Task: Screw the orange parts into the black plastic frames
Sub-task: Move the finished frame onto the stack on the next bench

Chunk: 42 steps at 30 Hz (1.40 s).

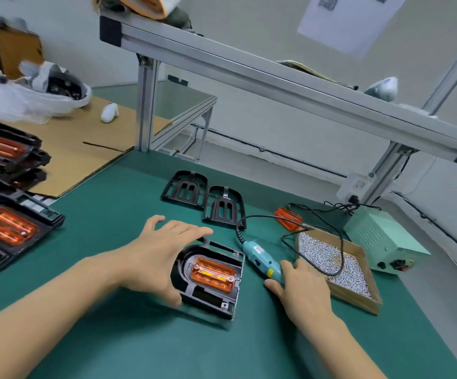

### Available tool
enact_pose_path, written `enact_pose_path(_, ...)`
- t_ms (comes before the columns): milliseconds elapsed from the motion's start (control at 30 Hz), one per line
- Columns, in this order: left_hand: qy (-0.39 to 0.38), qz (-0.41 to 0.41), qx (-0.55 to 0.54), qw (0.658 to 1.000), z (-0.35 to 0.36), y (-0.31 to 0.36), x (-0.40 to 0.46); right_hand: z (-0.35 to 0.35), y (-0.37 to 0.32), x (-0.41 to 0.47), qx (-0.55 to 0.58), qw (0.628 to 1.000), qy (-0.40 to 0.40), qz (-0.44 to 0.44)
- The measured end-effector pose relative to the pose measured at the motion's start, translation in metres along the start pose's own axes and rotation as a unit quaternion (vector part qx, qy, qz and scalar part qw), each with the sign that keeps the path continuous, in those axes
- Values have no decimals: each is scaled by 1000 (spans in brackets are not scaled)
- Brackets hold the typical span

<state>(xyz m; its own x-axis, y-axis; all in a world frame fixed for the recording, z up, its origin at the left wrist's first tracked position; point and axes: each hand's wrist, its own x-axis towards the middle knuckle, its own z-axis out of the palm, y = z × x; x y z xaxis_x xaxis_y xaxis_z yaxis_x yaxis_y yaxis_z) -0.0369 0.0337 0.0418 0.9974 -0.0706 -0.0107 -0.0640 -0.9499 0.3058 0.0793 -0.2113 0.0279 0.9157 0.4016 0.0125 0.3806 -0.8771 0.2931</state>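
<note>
A black plastic frame (216, 296) lies on the green mat in front of me, with an orange part (212, 274) seated in it and two screws showing at its ends. My left hand (156, 255) grips the frame's left edge, fingers over the top and thumb under the near side. My right hand (301, 288) rests on the handle of a teal electric screwdriver (263, 262) lying on the mat just right of the frame. Two bare black frames (185, 190) (224, 209) lie further back. A loose orange part (287, 218) sits beyond the screwdriver's cable.
A cardboard tray of several screws (358, 294) stands at the right, next to a pale green power supply (380, 239). Stacked frames with orange parts (8, 228) fill the left edge. An aluminium shelf frame (249, 75) crosses overhead. Cardboard sheet (71, 149) lies at back left.
</note>
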Motion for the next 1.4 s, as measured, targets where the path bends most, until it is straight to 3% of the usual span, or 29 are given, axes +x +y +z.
enact_pose_path(67, 1, 9, 4, 1000, -7, -4, -5, -12, -6, 0, 49, 996, 64, -39)
enact_pose_path(100, 1, 13, 4, 1000, -10, -6, -8, -20, -11, -1, 140, 984, 82, -71)
enact_pose_path(167, -1, 19, 3, 1000, -18, -10, -15, -39, -28, -2, 392, 907, 27, -153)
enact_pose_path(200, -1, 21, 5, 1000, -22, -12, -19, -48, -39, -2, 463, 863, -24, -200)
enact_pose_path(300, 0, 9, 22, 1000, -35, -23, -34, -61, -69, 4, 460, 823, -87, -320)
enact_pose_path(500, 24, -60, -2, 998, -58, -65, -81, -83, -127, 29, 485, 778, -115, -382)
enact_pose_path(567, 77, -96, 3, 992, -64, -79, -97, -92, -153, 36, 500, 771, -92, -384)
enact_pose_path(667, 223, -179, -24, 958, -69, -102, -120, -104, -193, 46, 550, 760, -55, -341)
enact_pose_path(800, 385, -251, -283, 842, -59, -123, -146, -120, -254, 48, 593, 739, -55, -315)
enact_pose_path(900, 436, -273, -327, 792, -55, -135, -154, -136, -300, 46, 609, 723, -61, -322)
enact_pose_path(1100, 454, -359, -202, 790, -73, -171, -170, -166, -375, 42, 597, 717, -38, -356)
enact_pose_path(1233, 395, -451, -35, 800, -80, -192, -175, -184, -416, 43, 599, 719, -35, -353)
enact_pose_path(1400, 300, -476, 74, 823, -76, -209, -169, -193, -449, 48, 562, 746, -27, -356)
